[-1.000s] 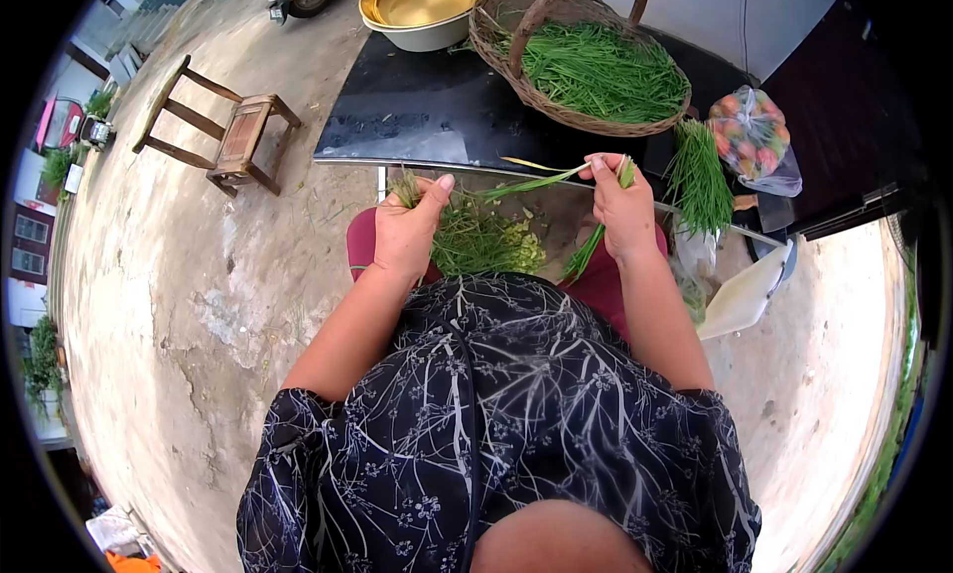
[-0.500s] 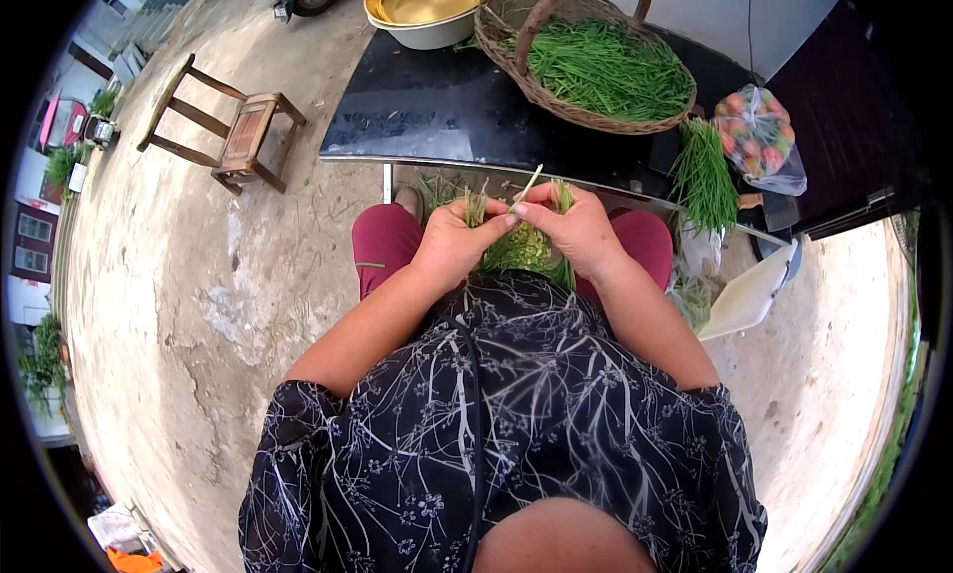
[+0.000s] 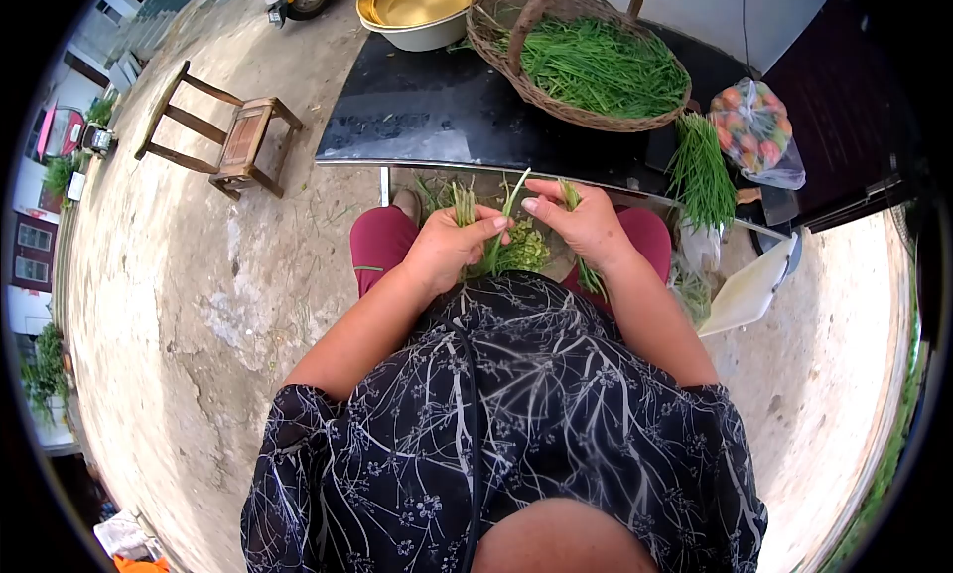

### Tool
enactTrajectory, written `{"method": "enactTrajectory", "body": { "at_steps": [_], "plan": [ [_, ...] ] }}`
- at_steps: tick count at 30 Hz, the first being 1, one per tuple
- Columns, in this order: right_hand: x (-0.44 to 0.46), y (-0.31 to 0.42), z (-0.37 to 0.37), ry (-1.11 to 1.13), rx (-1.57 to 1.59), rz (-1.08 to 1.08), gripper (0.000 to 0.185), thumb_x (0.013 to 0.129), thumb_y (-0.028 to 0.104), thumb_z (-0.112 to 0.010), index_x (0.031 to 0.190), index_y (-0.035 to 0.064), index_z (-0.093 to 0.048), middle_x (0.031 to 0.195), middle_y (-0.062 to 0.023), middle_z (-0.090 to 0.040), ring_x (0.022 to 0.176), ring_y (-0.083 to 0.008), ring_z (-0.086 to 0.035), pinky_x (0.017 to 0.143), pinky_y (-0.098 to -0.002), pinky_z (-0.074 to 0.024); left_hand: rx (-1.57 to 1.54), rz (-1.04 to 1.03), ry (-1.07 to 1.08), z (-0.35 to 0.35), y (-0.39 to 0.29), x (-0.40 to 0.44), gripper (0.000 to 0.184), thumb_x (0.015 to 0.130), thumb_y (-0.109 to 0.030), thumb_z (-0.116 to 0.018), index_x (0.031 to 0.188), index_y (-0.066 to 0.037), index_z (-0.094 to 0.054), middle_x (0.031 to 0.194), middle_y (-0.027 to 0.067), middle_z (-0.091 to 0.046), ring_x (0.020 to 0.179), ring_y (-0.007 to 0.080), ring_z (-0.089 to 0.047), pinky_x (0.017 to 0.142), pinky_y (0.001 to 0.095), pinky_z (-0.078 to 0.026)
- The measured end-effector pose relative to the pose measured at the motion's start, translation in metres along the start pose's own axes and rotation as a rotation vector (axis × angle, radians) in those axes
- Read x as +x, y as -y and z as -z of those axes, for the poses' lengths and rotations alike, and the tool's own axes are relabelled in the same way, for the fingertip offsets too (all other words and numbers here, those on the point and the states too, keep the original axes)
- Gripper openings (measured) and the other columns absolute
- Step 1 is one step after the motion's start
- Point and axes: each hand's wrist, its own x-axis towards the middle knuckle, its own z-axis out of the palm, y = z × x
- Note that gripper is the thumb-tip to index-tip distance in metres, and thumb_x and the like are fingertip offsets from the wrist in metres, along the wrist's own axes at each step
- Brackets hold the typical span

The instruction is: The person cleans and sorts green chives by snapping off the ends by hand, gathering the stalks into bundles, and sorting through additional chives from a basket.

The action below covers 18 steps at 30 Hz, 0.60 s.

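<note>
My left hand [image 3: 444,248] is closed around a small bunch of garlic chives [image 3: 463,202], pale cut ends upward. Between its thumb and fingertips stands one loose chive stalk [image 3: 513,192] with a whitish tip. Just to the right, my right hand [image 3: 590,232] grips another bunch of chives [image 3: 570,195] in its curled fingers. Its thumb and forefinger are a little apart, near the loose stalk but not clearly touching it. Below the hands, between my knees, lies a heap of yellow-green trimmings [image 3: 528,246]; what holds it is hidden.
Ahead is a black table [image 3: 397,107] bearing a wicker basket [image 3: 541,95] full of chives, a gold-coloured basin [image 3: 412,2] and a bag of round fruit [image 3: 752,127]. A chive bundle [image 3: 703,171] overhangs its right edge. A wooden chair [image 3: 243,141] stands left.
My hands have moved slightly apart. The thumb and forefinger of my right hand have come off the loose stalk, which now stands more upright in my left hand.
</note>
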Motion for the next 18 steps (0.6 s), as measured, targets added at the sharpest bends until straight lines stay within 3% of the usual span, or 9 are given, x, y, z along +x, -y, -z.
{"method": "enactTrajectory", "body": {
  "at_steps": [2,5,8,10,12,18],
  "plan": [
    [-0.007,0.012,-0.015,0.053,0.203,0.019,0.025,0.076,0.014,-0.068,0.093,-0.0024,-0.061,0.081,-0.0044,-0.062,0.074,-0.0082,-0.054,0.068,-0.0219,-0.0442,0.018,0.010,0.016,-0.001,0.000,-0.001,0.014,0.079,-0.013,-0.064,0.088,-0.003,-0.061,0.072,0.0030,-0.062,0.048,0.0035,-0.040,0.043,0.0175,-0.029],
    [-0.006,0.007,-0.020,0.027,0.224,0.028,0.016,0.076,0.012,-0.068,0.082,-0.0012,-0.060,0.076,-0.0023,-0.061,0.071,-0.0065,-0.053,0.065,-0.0209,-0.0433,0.077,-0.007,0.026,-0.007,-0.002,-0.005,0.012,0.080,-0.013,-0.063,0.086,-0.003,-0.061,0.072,0.0023,-0.061,0.049,0.0029,-0.039,0.042,0.0175,-0.029],
    [-0.009,0.010,-0.022,-0.059,0.055,0.044,0.014,0.077,0.011,-0.067,0.076,-0.0004,-0.059,0.071,-0.0003,-0.059,0.066,-0.0056,-0.051,0.061,-0.0205,-0.0418,0.169,-0.081,-0.001,-0.012,-0.002,-0.007,0.011,0.081,-0.013,-0.063,0.085,-0.002,-0.061,0.071,0.0015,-0.061,0.048,0.0022,-0.038,0.042,0.0173,-0.028],
    [-0.009,0.010,-0.021,-0.043,0.070,0.048,0.013,0.077,0.011,-0.067,0.076,-0.0002,-0.060,0.071,0.0002,-0.059,0.066,-0.0052,-0.050,0.061,-0.0202,-0.0412,0.219,-0.128,-0.019,-0.011,-0.002,-0.007,0.011,0.081,-0.013,-0.062,0.084,-0.002,-0.061,0.070,0.0011,-0.060,0.048,0.0019,-0.037,0.041,0.0171,-0.027],
    [-0.009,0.011,-0.019,-0.028,0.084,0.053,0.012,0.077,0.011,-0.066,0.076,-0.0001,-0.060,0.070,0.0006,-0.058,0.065,-0.0049,-0.049,0.060,-0.0200,-0.0405,0.166,-0.028,-0.011,-0.007,-0.002,-0.006,0.012,0.081,-0.014,-0.061,0.085,-0.002,-0.061,0.068,0.0014,-0.059,0.045,0.0020,-0.036,0.040,0.0170,-0.025],
    [-0.009,0.013,-0.007,0.096,0.057,0.043,0.010,0.079,0.011,-0.064,0.082,0.0017,-0.062,0.073,0.0015,-0.057,0.066,-0.0050,-0.049,0.060,-0.0193,-0.0402,0.088,0.018,0.096,-0.004,-0.009,-0.009,0.015,0.083,-0.017,-0.058,0.082,-0.002,-0.060,0.062,0.0030,-0.056,0.043,0.0041,-0.036,0.039,0.0166,-0.025]
  ]
}}
